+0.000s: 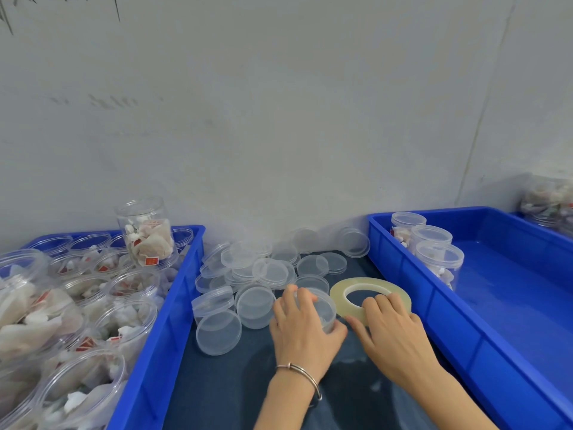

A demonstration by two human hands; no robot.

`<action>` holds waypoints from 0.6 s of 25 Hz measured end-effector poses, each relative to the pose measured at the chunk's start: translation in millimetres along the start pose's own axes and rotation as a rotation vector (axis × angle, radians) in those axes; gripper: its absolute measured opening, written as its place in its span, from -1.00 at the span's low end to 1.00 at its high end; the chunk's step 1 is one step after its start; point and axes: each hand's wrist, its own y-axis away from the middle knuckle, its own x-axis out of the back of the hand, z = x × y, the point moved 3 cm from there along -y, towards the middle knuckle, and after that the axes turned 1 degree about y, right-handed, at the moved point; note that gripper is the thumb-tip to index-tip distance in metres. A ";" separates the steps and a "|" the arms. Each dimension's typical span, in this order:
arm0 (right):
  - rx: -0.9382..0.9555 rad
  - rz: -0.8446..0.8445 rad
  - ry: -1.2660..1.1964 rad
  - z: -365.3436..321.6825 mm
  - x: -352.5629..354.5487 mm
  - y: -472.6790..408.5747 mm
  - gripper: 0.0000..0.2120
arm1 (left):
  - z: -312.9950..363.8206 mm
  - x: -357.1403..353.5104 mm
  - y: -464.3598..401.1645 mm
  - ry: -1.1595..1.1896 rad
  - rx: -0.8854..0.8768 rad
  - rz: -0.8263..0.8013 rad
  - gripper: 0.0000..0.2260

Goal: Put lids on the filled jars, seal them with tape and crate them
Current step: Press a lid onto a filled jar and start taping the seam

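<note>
L hand [302, 324] is curled round a clear lidded jar [322, 308] on the dark blue table top [223, 392], fingers over its far side, thumb near side; a thin metal bangle [302, 372] sits on that wrist; R hand [392, 328] lies on the near edge of a clear tape roll [369, 294], fingertips bent over the ring into its centre hole, thumb stretched out on the table twd the jar; roll lies flat, just R of the jar and touching or nearly so, can't tell which; loose clear lids [257, 271] are heaped behind and L of the jar, up to the wall; L blue crate [173, 302] is packed w/ open filled jars [102, 308], one jar [145, 234] standing higher on top of them; R blue crate [412, 274] holds three lidded jars [434, 243] in a row along its L wall at the far end.
</note>
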 end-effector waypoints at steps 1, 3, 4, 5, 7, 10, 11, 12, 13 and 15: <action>-0.007 0.000 -0.001 -0.2 0.2 0.9 -0.60 | -0.7 -1.0 -0.2 -0.010 0.002 0.008 -0.57; -0.024 -0.013 -0.002 -0.8 1.0 1.9 -0.61 | -3.7 -2.3 -1.8 -0.018 -0.006 0.020 -0.58; -0.031 -0.016 -0.008 -1.8 1.0 2.6 -0.62 | -4.9 -2.9 -2.0 -0.026 -0.011 0.024 -0.58; -0.041 -0.018 -0.011 -2.4 1.7 3.2 -0.62 | -5.0 -3.5 -2.5 -0.032 -0.016 0.026 -0.58; -0.068 -0.019 -0.003 -2.9 4.0 4.6 -0.62 | -3.5 -3.9 -4.8 -0.021 -0.014 0.023 -0.57; -0.122 -0.006 -0.040 -4.5 5.7 6.6 -0.63 | -1.6 -7.7 -14.6 0.066 0.017 0.002 -0.57; -0.143 -0.007 -0.052 -5.4 6.3 6.3 -0.64 | -0.7 -9.1 -18.1 0.095 0.026 -0.007 -0.57; -0.163 -0.006 -0.057 -6.3 6.9 5.9 -0.64 | 0.0 -10.5 -20.8 0.120 0.033 -0.016 -0.57; -0.180 -0.002 -0.054 -7.2 7.6 5.5 -0.63 | 0.7 -11.9 -22.9 0.138 0.034 -0.020 -0.57; -0.203 0.015 0.004 -11.3 9.8 8.0 -0.60 | 0.8 -13.4 -25.9 0.165 0.024 -0.026 -0.59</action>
